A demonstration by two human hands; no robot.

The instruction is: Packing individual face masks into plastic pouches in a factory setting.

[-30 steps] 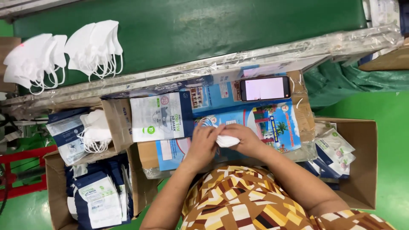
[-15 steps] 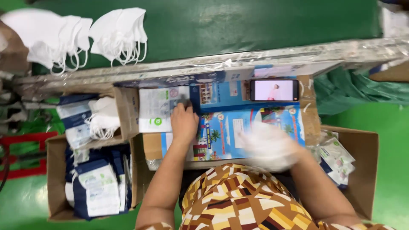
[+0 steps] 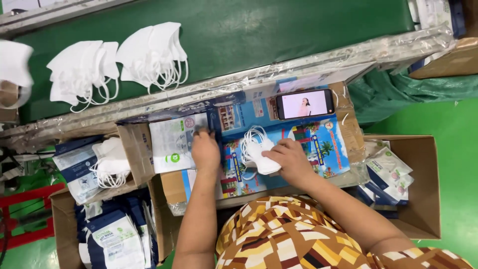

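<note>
My right hand [image 3: 291,160] presses a small stack of white face masks [image 3: 255,149] with loose ear loops onto a colourful printed sheet [image 3: 326,149] on the work surface. My left hand [image 3: 206,149] rests on the right edge of a pile of white and blue mask pouches [image 3: 172,144], fingers curled on the top pouch. Whether it grips the pouch or only touches it is not clear. Two heaps of white masks [image 3: 152,52] [image 3: 79,74] lie on the green conveyor belt [image 3: 279,30] above.
A smartphone [image 3: 304,104] with a lit screen lies at the sheet's top. A cardboard box [image 3: 420,189] on the right holds filled pouches [image 3: 391,172]. Boxes on the left hold masks [image 3: 110,162] and dark blue packs [image 3: 117,239]. A plastic-wrapped rail [image 3: 199,92] edges the belt.
My right hand has brought a stack of masks onto the printed sheet. My left hand went left to the pouch pile and now rests on it. The camera view shifted slightly.
</note>
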